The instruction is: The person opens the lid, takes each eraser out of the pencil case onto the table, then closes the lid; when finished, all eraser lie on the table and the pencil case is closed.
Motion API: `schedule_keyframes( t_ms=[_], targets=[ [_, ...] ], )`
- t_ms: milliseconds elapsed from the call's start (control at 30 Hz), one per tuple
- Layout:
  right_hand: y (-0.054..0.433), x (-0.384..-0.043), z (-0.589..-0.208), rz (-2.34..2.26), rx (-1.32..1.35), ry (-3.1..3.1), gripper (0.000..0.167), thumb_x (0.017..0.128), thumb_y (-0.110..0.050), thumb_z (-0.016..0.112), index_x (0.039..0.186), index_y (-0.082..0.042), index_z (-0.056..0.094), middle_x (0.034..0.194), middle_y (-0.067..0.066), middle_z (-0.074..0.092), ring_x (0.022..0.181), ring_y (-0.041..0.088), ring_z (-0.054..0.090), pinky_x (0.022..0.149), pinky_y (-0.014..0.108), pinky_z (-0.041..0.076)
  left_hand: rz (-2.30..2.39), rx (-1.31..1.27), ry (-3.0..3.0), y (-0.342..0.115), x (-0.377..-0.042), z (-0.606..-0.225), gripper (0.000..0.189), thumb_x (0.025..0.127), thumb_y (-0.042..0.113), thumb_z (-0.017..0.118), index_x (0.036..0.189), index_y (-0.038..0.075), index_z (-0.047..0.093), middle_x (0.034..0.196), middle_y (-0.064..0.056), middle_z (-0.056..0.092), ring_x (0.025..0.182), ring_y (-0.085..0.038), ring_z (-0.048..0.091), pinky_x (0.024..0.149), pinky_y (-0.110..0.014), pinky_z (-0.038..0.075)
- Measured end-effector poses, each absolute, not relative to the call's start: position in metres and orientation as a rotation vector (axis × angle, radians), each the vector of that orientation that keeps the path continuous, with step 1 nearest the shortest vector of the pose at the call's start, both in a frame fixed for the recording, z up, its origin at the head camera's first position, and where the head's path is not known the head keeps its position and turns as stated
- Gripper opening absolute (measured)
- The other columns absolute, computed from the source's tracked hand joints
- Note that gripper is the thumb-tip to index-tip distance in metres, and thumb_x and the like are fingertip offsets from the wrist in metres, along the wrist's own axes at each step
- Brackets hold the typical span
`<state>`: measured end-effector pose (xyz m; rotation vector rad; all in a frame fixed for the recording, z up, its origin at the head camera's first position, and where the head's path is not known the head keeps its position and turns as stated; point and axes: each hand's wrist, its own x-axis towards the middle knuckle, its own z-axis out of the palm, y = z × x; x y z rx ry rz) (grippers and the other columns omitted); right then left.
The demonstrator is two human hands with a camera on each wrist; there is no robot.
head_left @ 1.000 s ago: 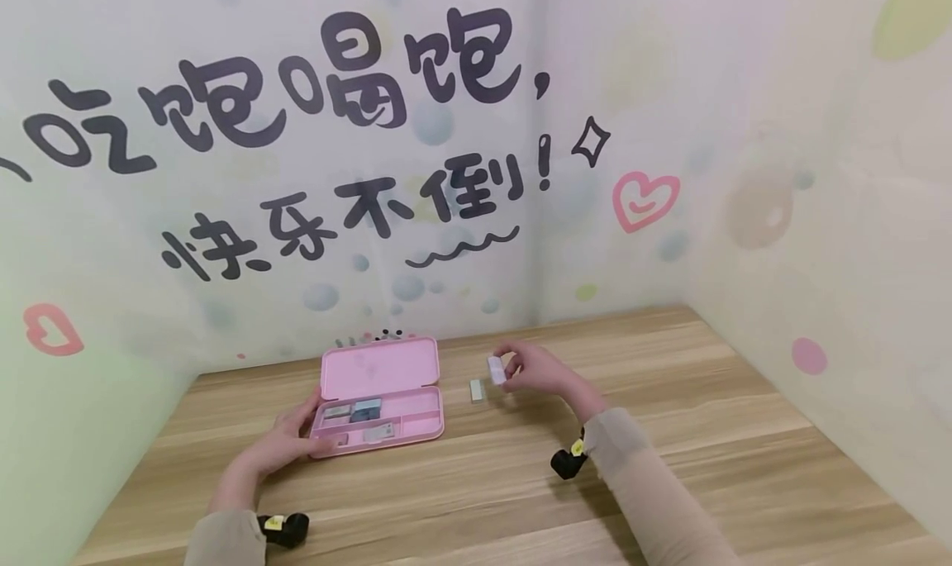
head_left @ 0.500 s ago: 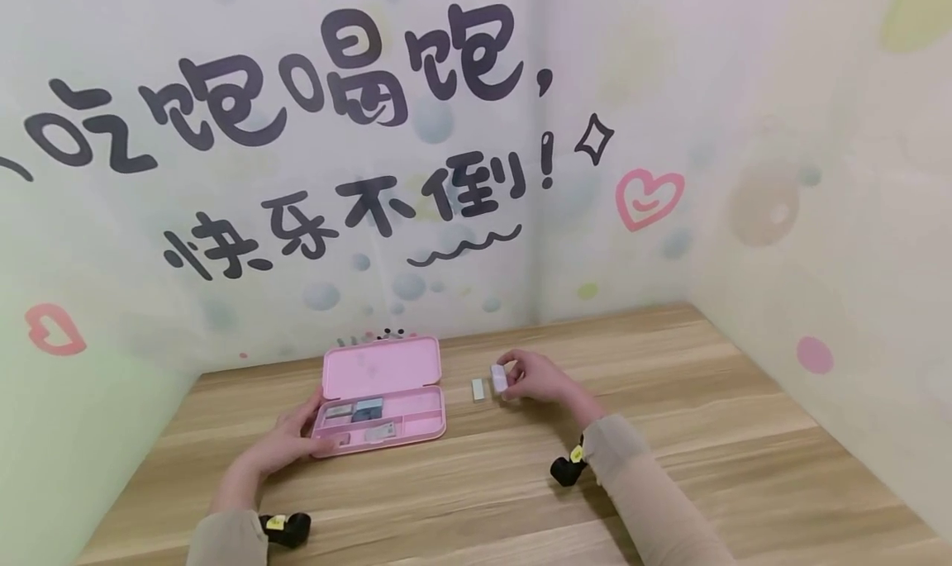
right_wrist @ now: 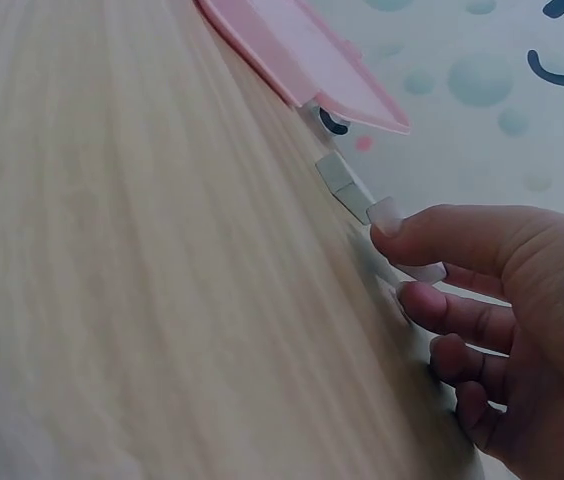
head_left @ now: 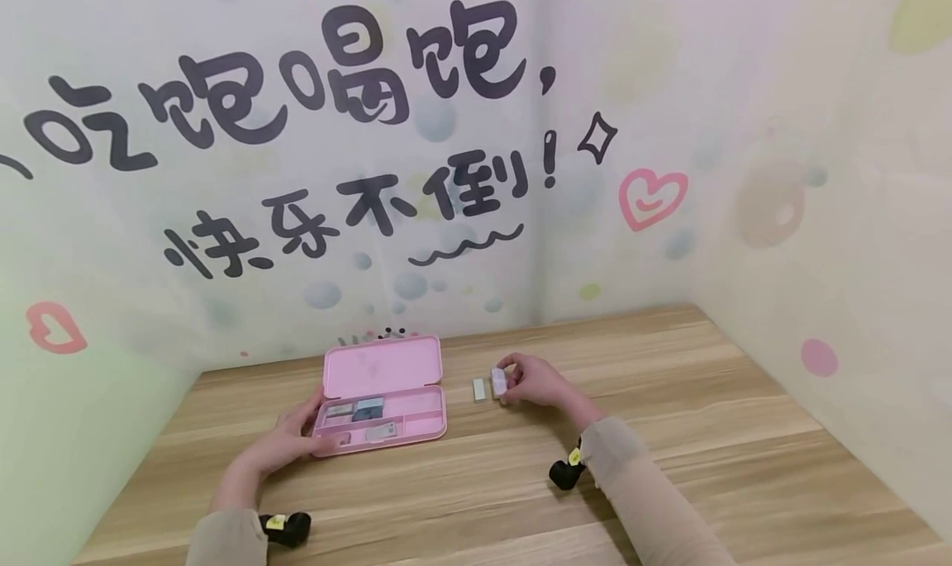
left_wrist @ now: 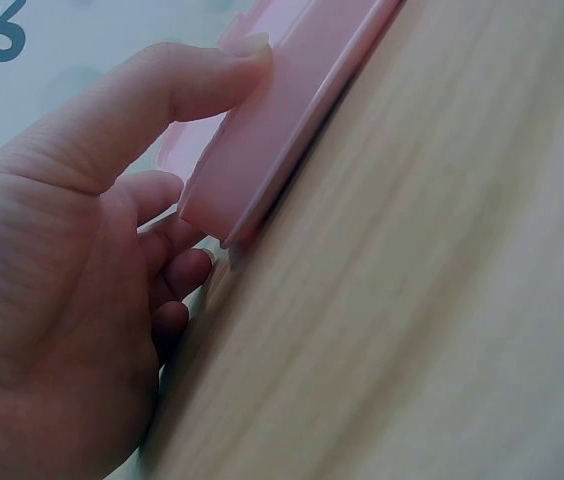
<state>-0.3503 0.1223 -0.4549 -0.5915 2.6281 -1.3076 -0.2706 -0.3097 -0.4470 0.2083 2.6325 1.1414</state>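
Block (head_left: 497, 382), whitish, pinched in the right hand (head_left: 539, 382), thumb against fingers, just beside a pale green piece (head_left: 479, 391) on the wooden table (head_left: 446, 500)! Looks like the positioning step; next move seems to call for squaring it up, then loosening gently. Over left, the left hand (head_left: 286, 442) grips the open pink case (head_left: 383, 369) at its end.

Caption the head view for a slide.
Left hand grips an open pink case; right hand pinches a pale lilac block beside a greenish block.

2 hands (head_left: 281, 444) (head_left: 540, 380), 1 case (head_left: 383, 368), 2 blocks (head_left: 479, 390) (head_left: 498, 381) outside
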Motion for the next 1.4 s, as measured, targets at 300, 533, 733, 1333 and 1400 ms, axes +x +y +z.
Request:
schedule_keyframes(
  t_ms=[300, 533, 733, 1333, 1400],
  targets=[
    [0.1225, -0.3513, -0.4562, -1.285, -0.579, 2.648, 0.054, 0.072, -0.006, 0.083, 0.119, -0.001, 0.057, 0.076, 0.003, 0.058, 0.068, 0.014, 0.053, 0.062, 0.028, 0.044, 1.153, 0.221, 2.635, -0.3101, -0.2723, -0.4472, 0.107, 0.081, 0.038, 0.075, 0.157, 0.018, 0.003, 0.157, -0.025, 0.005, 0.137, -0.05, 0.001, 0.1, -0.076, 0.009],
    [0.1223, -0.3524, -0.4571, -1.262, -0.564, 2.648, 0.053, 0.072, -0.007, 0.083, 0.118, -0.002, 0.059, 0.076, 0.002, 0.058, 0.067, 0.014, 0.052, 0.062, 0.027, 0.043, 1.134, 0.206, 2.637, -0.31, -0.2723, -0.4463, 0.108, 0.08, 0.04, 0.075, 0.157, 0.019, 0.002, 0.157, -0.025, 0.004, 0.137, -0.05, 0.001, 0.099, -0.077, 0.01],
    [0.1226, -0.3529, -0.4577, -1.257, -0.546, 2.65, 0.053, 0.072, -0.007, 0.084, 0.118, -0.002, 0.059, 0.076, 0.002, 0.057, 0.067, 0.014, 0.051, 0.061, 0.027, 0.043, 1.134, 0.213, 2.639, -0.3098, -0.2729, -0.4455, 0.108, 0.08, 0.041, 0.075, 0.157, 0.018, 0.002, 0.158, -0.025, 0.005, 0.137, -0.05, 0.001, 0.099, -0.076, 0.01],
    [0.1203, -0.3523, -0.4591, -1.256, -0.51, 2.633, 0.054, 0.073, -0.009, 0.084, 0.121, -0.004, 0.059, 0.079, 0.003, 0.057, 0.069, 0.015, 0.051, 0.062, 0.027, 0.042, 1.157, 0.223, 2.628, -0.3096, -0.2697, -0.4449, 0.108, 0.081, 0.039, 0.075, 0.157, 0.018, 0.001, 0.158, -0.025, 0.005, 0.138, -0.05, 0.0, 0.1, -0.076, 0.007],
    [0.1204, -0.3526, -0.4593, -1.252, -0.514, 2.637, 0.054, 0.073, -0.009, 0.084, 0.121, -0.004, 0.059, 0.079, 0.003, 0.057, 0.069, 0.015, 0.051, 0.062, 0.027, 0.043, 1.159, 0.224, 2.626, -0.3093, -0.2693, -0.445, 0.108, 0.08, 0.039, 0.075, 0.157, 0.018, 0.001, 0.158, -0.025, 0.005, 0.138, -0.05, -0.001, 0.1, -0.076, 0.007]
  ],
)
